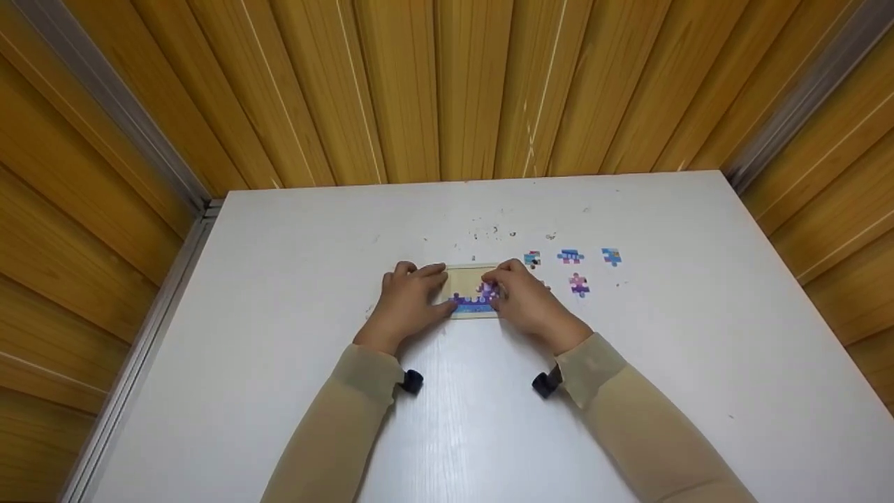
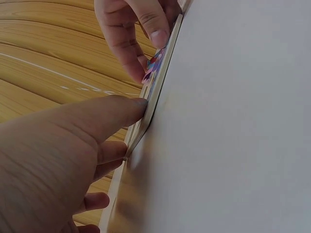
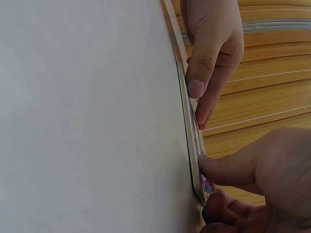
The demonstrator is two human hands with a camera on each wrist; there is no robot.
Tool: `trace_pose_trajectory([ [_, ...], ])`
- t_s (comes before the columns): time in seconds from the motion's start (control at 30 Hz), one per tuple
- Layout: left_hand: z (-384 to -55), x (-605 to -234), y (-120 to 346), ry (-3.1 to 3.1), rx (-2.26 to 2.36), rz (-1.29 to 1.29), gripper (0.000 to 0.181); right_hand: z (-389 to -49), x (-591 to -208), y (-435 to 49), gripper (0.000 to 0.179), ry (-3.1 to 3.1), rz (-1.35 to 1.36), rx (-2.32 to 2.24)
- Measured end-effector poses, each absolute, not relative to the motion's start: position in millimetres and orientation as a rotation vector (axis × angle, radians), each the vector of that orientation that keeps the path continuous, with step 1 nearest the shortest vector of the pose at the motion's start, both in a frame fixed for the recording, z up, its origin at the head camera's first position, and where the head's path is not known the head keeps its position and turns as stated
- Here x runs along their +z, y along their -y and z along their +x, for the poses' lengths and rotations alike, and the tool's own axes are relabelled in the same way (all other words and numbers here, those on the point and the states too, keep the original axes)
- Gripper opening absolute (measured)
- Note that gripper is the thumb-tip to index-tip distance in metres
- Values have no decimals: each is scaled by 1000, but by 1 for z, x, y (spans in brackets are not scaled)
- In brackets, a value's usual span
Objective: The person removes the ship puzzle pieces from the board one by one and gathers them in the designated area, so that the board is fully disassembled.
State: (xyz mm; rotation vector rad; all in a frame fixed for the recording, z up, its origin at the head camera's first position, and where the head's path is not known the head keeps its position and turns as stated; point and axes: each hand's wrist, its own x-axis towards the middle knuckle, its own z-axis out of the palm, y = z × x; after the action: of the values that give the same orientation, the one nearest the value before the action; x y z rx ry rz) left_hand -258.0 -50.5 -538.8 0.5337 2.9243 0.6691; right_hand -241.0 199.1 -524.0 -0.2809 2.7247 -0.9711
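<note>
Jigsaw tray (image 1: 464, 281) lies on the white table (image 1: 209, 349), a blue-and-purple strip of pieces (image 1: 475, 308) along its near side and bare cream base beyond; at the tray's left end rests the left hand (image 1: 411, 300), thumb and fingers spread apart, the thumb pressing by the strip, the forefinger at the far corner; at the tray's right end the right hand (image 1: 527, 300) pinches a purple piece (image 1: 485, 288) between thumb and fingers (whether it is seated, I cannot tell); right of the tray lie a teal-and-red piece (image 1: 532, 258), a blue-and-pink piece (image 1: 570, 256), a light-blue piece (image 1: 611, 256) farthest off, and a pink-and-purple piece (image 1: 579, 284); another is mostly hidden by the right hand; beyond the tray are dark specks (image 1: 495, 229), then a wood-plank wall (image 1: 468, 84); nearer than the tray are two tan sleeves (image 1: 335, 426), a black device (image 1: 413, 382) at each wrist.
</note>
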Motion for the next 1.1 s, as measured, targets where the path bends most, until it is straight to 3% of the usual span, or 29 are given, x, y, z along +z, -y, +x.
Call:
trace_pose_trajectory([
  [1.1, -256, -535, 51, -2919, 678, 549, 68, -241, -521, -199, 47, -2707, -269, -991],
])
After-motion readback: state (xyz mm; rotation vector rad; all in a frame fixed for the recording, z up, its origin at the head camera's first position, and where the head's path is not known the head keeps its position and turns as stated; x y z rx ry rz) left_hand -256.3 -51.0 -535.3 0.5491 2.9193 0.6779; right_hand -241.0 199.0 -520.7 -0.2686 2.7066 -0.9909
